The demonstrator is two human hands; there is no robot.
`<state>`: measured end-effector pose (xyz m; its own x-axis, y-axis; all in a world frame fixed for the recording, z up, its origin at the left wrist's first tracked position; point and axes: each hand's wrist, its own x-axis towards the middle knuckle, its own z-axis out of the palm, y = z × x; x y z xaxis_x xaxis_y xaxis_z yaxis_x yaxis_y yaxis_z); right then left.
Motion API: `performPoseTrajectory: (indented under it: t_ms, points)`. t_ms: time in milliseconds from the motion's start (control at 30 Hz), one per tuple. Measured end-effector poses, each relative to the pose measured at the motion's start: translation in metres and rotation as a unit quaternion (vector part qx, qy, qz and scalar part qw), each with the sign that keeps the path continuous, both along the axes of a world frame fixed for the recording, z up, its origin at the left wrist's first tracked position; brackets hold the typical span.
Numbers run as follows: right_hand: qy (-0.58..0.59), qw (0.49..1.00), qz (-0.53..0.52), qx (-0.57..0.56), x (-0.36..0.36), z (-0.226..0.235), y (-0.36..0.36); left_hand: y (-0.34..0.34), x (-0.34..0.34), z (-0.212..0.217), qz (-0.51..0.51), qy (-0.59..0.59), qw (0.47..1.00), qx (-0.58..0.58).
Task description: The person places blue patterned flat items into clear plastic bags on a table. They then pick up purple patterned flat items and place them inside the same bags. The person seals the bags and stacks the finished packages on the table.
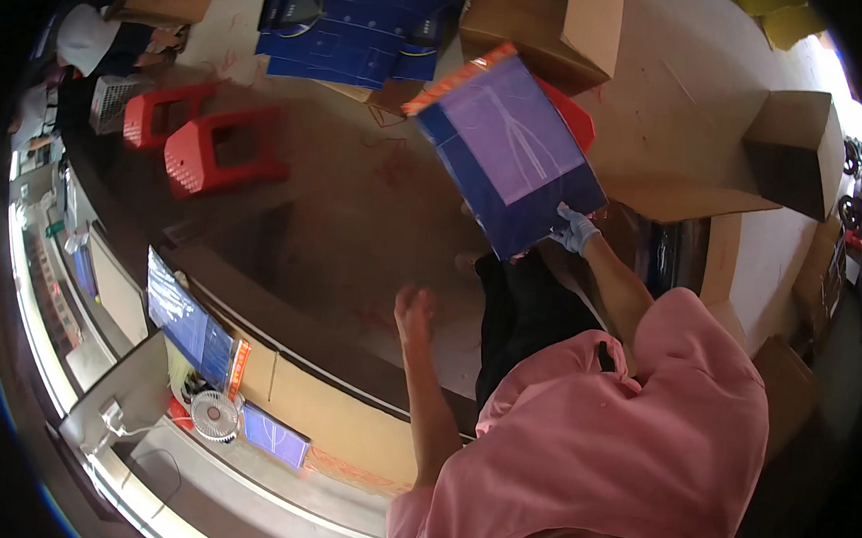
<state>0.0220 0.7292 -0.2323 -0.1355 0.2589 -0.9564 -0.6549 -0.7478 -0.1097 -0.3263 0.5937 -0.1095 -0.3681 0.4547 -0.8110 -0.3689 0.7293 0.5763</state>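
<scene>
My right hand [575, 229], in a pale glove, grips the lower corner of a flat blue box [513, 148]. The box has a large purple panel with pale curved lines and an orange strip along its far edge. It is held tilted, out in front of my legs. My bare left hand [415, 314] is in the air to the left, near the workbench edge. Its fingers look loosely apart though slightly blurred, and nothing shows in them.
Red stools [229, 150] stand at the far left. A stack of blue printed packages [345, 30] lies ahead, beside an open carton [523, 33]. More cartons [797, 150] are on the right. The bench at left bears a small fan [216, 415] and another blue box [190, 316]. People sit beyond the stools.
</scene>
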Motion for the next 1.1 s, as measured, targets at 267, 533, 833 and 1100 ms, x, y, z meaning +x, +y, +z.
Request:
performPoseTrajectory:
  t_ms: [267,533,833,1100]
  points:
    - [-0.028,0.981,-0.172,-0.088,0.006,-0.066,0.012,-0.170,-0.020,-0.020,0.088,-0.046,0.968,-0.231]
    - [-0.094,0.964,-0.242,-0.054,0.019,-0.101,0.014,-0.094,-0.024,0.009,0.016,0.059,0.994,-0.086]
    - [-0.072,0.981,-0.127,-0.132,0.012,-0.077,0.016,-0.108,-0.012,-0.003,0.025,0.040,0.996,-0.073]
    - [0.018,0.985,-0.157,0.064,0.010,-0.052,-0.012,-0.161,-0.012,-0.005,0.046,0.012,0.986,-0.159]
